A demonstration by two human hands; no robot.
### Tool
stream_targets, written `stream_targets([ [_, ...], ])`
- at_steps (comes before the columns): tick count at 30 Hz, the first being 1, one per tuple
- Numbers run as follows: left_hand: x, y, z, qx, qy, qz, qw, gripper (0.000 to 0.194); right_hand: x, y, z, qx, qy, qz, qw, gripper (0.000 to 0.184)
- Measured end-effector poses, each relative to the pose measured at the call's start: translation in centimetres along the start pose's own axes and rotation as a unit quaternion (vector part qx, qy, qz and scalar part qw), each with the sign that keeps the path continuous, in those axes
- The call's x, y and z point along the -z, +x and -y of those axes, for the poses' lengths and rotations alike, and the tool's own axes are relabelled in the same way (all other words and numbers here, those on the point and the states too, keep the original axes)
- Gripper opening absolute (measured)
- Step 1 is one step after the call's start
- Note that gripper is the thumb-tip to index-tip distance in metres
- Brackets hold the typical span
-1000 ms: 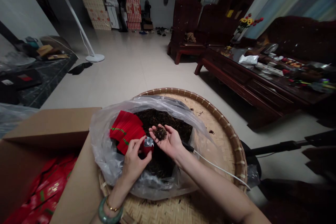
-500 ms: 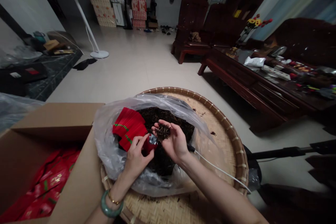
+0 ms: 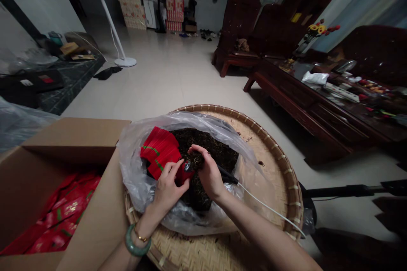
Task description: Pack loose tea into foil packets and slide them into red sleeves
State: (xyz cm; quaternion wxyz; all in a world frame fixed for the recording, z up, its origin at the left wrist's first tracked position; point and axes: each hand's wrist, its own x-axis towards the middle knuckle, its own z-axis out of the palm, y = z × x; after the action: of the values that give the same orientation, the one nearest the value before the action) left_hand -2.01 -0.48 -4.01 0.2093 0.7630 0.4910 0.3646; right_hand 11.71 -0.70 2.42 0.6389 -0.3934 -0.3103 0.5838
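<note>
My left hand (image 3: 167, 184), with a green bangle at the wrist, pinches a small red packet (image 3: 183, 174) whose silvery inner lining shows at its mouth. Right beside that mouth, my right hand (image 3: 211, 178) is cupped and tilted around a clump of dark dried leaves (image 3: 195, 160) that look like tea. Both hands are over a clear plastic bag (image 3: 133, 182), rolled open and holding a heap of the same leaves (image 3: 219, 146). A fanned stack of red packets (image 3: 161, 147) lies on the heap at left. Near my right hand rests a black-handled tool (image 3: 228, 175) with a white cord.
The bag stands on a round woven bamboo tray (image 3: 282, 178). A cardboard box (image 3: 95, 203) with red packets (image 3: 63, 216) inside is at left. A black pole (image 3: 340, 190) is at right. Farther off are a wooden table (image 3: 295, 106) and a white standing fan (image 3: 111, 21).
My right hand has turned from palm-up to tilted, bringing the leaves closer to the packet's mouth. My left hand keeps its pinch on the packet. The whole view has shifted slightly.
</note>
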Motion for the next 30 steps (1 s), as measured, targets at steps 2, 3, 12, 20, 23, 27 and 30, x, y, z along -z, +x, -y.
stream_targets([
  [2, 0.0, 0.0, 0.0, 0.001, -0.001, 0.003, 1.000, 0.052, 0.4, 0.0, -0.5, 0.019, -0.036, 0.009, 0.999, 0.033],
  [3, 0.0, 0.0, 0.0, 0.002, -0.001, 0.004, 1.000, 0.052, 0.6, 0.1, -0.7, 0.024, -0.051, 0.013, 0.998, 0.034],
  [12, 0.1, 0.1, -0.1, 0.006, 0.008, 0.003, 1.000, 0.054, 1.3, 0.0, -0.8, 0.032, -0.140, 0.042, 0.989, 0.035],
  [20, 0.0, 0.0, 0.1, 0.005, 0.007, 0.001, 1.000, 0.056, 2.3, -0.2, 0.3, -0.009, -0.286, 0.133, 0.949, 0.059],
  [23, 0.0, 0.0, 0.1, 0.003, 0.011, -0.002, 1.000, 0.055, 2.4, -0.3, 1.1, 0.026, -0.345, 0.170, 0.923, 0.055],
  [27, 0.0, 0.0, 0.0, 0.007, 0.012, -0.004, 1.000, 0.054, 2.3, -0.2, 2.7, 0.065, -0.408, 0.199, 0.889, 0.047],
  [30, 0.1, 0.0, -0.1, 0.008, 0.011, -0.003, 1.000, 0.054, 2.3, 0.1, 3.4, 0.069, -0.460, 0.205, 0.861, 0.037],
])
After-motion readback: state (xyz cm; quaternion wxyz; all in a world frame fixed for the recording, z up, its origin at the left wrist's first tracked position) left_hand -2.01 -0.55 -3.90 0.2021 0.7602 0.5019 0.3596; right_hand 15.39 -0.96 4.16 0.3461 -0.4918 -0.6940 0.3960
